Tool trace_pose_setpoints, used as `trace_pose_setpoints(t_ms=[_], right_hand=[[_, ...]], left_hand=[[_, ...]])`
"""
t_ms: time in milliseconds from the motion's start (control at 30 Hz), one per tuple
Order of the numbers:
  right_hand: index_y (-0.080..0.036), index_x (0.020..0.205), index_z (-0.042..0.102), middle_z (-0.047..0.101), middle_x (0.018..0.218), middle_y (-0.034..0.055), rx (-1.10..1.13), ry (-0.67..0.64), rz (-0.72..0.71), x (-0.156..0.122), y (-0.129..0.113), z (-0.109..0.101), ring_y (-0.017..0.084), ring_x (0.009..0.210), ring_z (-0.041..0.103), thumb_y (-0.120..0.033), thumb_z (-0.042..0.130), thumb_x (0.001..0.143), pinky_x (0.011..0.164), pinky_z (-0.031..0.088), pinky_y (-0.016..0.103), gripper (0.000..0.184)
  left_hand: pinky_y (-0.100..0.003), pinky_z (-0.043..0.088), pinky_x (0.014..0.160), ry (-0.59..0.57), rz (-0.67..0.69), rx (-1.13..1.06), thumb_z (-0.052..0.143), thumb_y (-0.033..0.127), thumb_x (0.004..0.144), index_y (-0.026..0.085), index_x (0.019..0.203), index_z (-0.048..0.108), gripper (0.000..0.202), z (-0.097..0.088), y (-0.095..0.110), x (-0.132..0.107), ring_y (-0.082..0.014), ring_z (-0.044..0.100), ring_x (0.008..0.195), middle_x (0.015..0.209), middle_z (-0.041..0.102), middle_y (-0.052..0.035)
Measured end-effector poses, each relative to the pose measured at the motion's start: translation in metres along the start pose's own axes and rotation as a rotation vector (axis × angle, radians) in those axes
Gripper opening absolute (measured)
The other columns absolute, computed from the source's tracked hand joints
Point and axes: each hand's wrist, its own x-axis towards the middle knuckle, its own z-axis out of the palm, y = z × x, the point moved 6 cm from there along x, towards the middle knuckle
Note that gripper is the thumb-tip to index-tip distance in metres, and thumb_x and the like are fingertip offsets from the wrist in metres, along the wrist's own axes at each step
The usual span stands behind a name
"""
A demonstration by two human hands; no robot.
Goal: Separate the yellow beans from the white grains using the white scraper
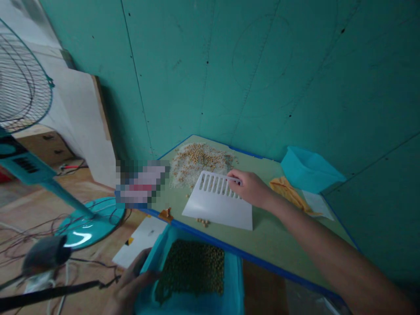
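Note:
My right hand (251, 188) reaches across the green table (282, 236) and grips the slotted top edge of a white plastic scraper (218, 201) that stands tilted on the tabletop. A few loose beans (203, 222) lie at the scraper's lower edge. Beyond it, a heap of yellow beans mixed with white grains (197, 162) is spread in the table's far corner. My left hand (131, 282) holds the left rim of a teal tray (232, 288) below the table's near edge. The tray is filled with beans (193, 269).
A teal container (306, 168), a yellow cloth (288, 192) and a white sheet (316, 203) sit at the table's right by the teal wall. A standing fan (19, 105) with its round base (88, 223) and cables occupy the wooden floor at left. A small orange piece (166, 214) lies on the table's blue edge.

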Motion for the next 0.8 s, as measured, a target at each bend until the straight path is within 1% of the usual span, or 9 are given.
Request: trace_pose_setpoints(t_ms=[133,200,267,367,467,533,633,733,800], right_hand=[[-0.018,0.081,0.056,0.060,0.068,0.0007,0.013,-0.019,-0.016,-0.005,-0.004,0.001,0.012,0.060,0.053,-0.021,0.040,0.078,0.054,0.032,0.022,0.016],[-0.018,0.080,0.055,0.059,0.067,0.0001,0.009,-0.034,-0.019,-0.009,-0.007,0.003,0.012,0.060,0.053,-0.021,0.040,0.078,0.054,0.032,0.022,0.015],[-0.018,0.080,0.055,0.057,0.065,-0.0005,0.000,-0.056,-0.010,-0.014,-0.011,0.004,0.012,0.059,0.052,-0.021,0.040,0.079,0.053,0.032,0.021,0.015],[-0.018,0.081,0.054,0.058,0.067,-0.0002,0.003,-0.109,-0.024,-0.021,-0.021,0.010,0.012,0.061,0.053,-0.022,0.039,0.080,0.055,0.034,0.022,0.016],[-0.018,0.085,0.055,0.060,0.074,0.0014,0.001,-0.131,-0.062,-0.024,-0.030,0.010,0.013,0.067,0.055,-0.022,0.039,0.081,0.058,0.036,0.022,0.017],[-0.017,0.086,0.055,0.061,0.075,0.0021,-0.012,-0.092,-0.056,-0.021,-0.030,0.002,0.014,0.067,0.056,-0.023,0.040,0.080,0.058,0.037,0.023,0.017],[-0.017,0.085,0.055,0.061,0.072,0.0028,-0.042,0.036,-0.003,-0.010,-0.024,-0.021,0.015,0.064,0.055,-0.026,0.042,0.079,0.056,0.037,0.023,0.017],[-0.017,0.085,0.055,0.061,0.071,0.0039,-0.089,0.175,0.033,0.001,-0.017,-0.045,0.015,0.061,0.055,-0.028,0.041,0.079,0.054,0.037,0.024,0.018],[-0.017,0.085,0.055,0.061,0.072,0.0046,-0.142,0.221,0.036,0.006,-0.014,-0.053,0.016,0.061,0.054,-0.027,0.040,0.078,0.052,0.035,0.024,0.019]], left_hand=[[-0.026,0.048,0.041,0.012,0.007,0.005,0.068,0.016,0.050,0.027,0.081,0.058,0.035,0.002,0.002,-0.003,-0.0193,0.061,0.045,0.051,0.063,0.0081],[-0.027,0.050,0.044,0.007,0.002,0.011,0.066,0.013,0.050,0.027,0.078,0.057,0.032,0.003,0.004,-0.003,-0.0192,0.060,0.044,0.048,0.062,0.0081],[-0.030,0.051,0.049,-0.015,-0.007,0.044,0.064,0.011,0.053,0.026,0.082,0.057,0.034,0.005,0.005,-0.003,-0.0204,0.062,0.046,0.050,0.063,0.0075],[-0.032,0.052,0.053,-0.082,0.001,0.050,0.062,0.013,0.058,0.023,0.095,0.057,0.039,0.008,0.005,-0.002,-0.0227,0.065,0.055,0.058,0.067,0.0049],[-0.032,0.052,0.053,-0.089,0.002,0.021,0.061,0.012,0.058,0.022,0.096,0.059,0.039,0.006,0.001,-0.003,-0.0243,0.066,0.059,0.060,0.068,0.0032],[-0.033,0.052,0.053,-0.074,-0.003,0.009,0.060,0.011,0.058,0.021,0.094,0.060,0.038,0.004,0.000,-0.005,-0.0261,0.067,0.063,0.062,0.069,0.0017],[-0.034,0.052,0.052,-0.073,-0.006,0.006,0.061,0.012,0.057,0.022,0.092,0.060,0.036,0.005,0.000,-0.007,-0.0284,0.067,0.066,0.063,0.069,0.0008],[-0.034,0.052,0.051,-0.083,0.010,0.009,0.061,0.012,0.057,0.022,0.090,0.060,0.034,0.006,0.001,-0.006,-0.0284,0.067,0.067,0.062,0.069,0.0015],[-0.033,0.052,0.053,-0.096,0.016,0.011,0.061,0.012,0.058,0.022,0.090,0.060,0.033,0.005,0.001,-0.005,-0.0274,0.067,0.069,0.063,0.069,0.0022]])
